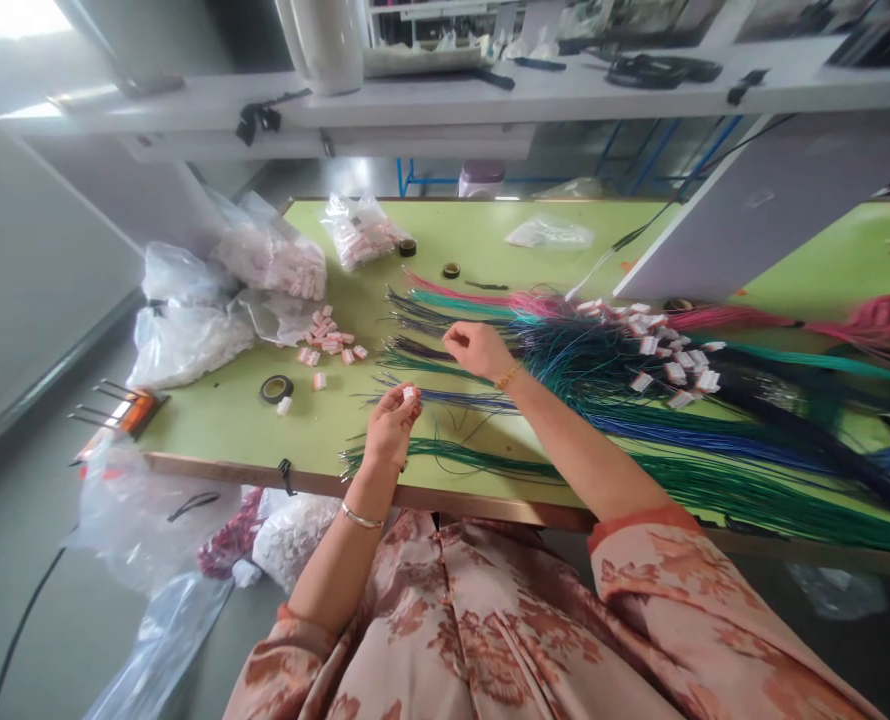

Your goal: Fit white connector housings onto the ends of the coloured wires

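My left hand [389,425], near the front edge of the table, is closed around a small white-and-orange connector housing [409,395]. Higher and to the right, my right hand [482,350] hovers over the dark wires [422,346] with thumb and fingers pinched together. What that pinch holds, if anything, is too small to make out. Blue wires [482,400] and green wires [482,455] lie lengthwise beneath and beside my hands, their bare ends pointing left. Loose connector housings [329,335] are heaped to the left. On the right, a cluster of housings [674,360] sits on wire ends.
Plastic bags of housings [272,255] and a clear bag [190,340] stand at the left. Black tape rolls [276,389] lie on the green table [227,430]. An orange rack with metal prongs [134,412] is at the left corner. A shelf [445,105] spans the back.
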Tool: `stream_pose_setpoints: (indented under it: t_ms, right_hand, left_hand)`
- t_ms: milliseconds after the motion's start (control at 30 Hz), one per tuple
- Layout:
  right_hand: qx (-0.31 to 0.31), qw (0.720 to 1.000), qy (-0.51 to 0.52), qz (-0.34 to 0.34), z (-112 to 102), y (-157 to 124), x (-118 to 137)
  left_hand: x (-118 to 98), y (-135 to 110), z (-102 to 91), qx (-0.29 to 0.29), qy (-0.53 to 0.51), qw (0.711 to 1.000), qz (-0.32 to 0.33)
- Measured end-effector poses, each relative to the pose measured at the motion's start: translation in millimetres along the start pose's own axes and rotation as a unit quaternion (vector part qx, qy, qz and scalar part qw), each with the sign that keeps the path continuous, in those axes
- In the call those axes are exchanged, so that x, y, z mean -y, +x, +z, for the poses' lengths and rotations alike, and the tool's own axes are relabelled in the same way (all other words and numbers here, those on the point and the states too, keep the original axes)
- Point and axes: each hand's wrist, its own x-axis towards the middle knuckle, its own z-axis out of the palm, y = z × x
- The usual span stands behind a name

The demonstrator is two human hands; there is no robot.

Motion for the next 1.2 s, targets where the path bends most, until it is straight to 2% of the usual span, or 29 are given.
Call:
stream_pose_setpoints:
  t_ms: [100, 167, 333, 467, 667, 767, 967, 1067, 1200]
  right_hand:
    - [0.036, 0.988, -0.136, 0.068, 7.1, 32.9, -19.3]
    - [0.065, 0.975, -0.19, 0.093, 16.3, 44.7, -27.5]
    - [0.1, 0.958, -0.251, 0.095, 34.0, 51.7, -35.1]
    - [0.132, 0.95, -0.272, 0.073, 32.9, 54.3, -36.1]
    - [0.134, 0.973, -0.182, 0.056, 28.9, 65.4, -26.7]
    - [0.113, 0.986, -0.122, 0.028, 37.0, 76.3, -14.3]
    - [0.084, 0.996, -0.029, 0.026, 50.7, 96.8, 10.0]
    - [0.078, 0.996, 0.043, -0.004, 47.5, 91.2, 17.6]
    - [0.071, 0.989, 0.127, -0.032, 34.6, 59.8, 23.1]
  left_hand:
    - [5.1, 1.8, -4.4, 0.003, -0.006, 1.0, -0.015]
    - [7.3, 1.7, -6.2, 0.009, -0.009, 1.0, -0.019]
    - [6.1, 0.8, -7.6, 0.012, 0.005, 0.999, -0.031]
    - [4.4, -0.4, -7.6, 0.01, 0.003, 0.999, -0.034]
    - [3.1, -3.0, -6.2, 0.013, 0.007, 0.999, -0.034]
    - [2.4, -4.0, -5.2, 0.016, 0.009, 0.999, -0.033]
    - [2.1, -5.7, -7.0, 0.014, -0.001, 0.999, -0.03]
    - [0.5, -5.5, -7.4, 0.021, -0.011, 0.999, -0.026]
    - [-3.7, -2.8, -2.7, 0.023, -0.032, 0.999, -0.026]
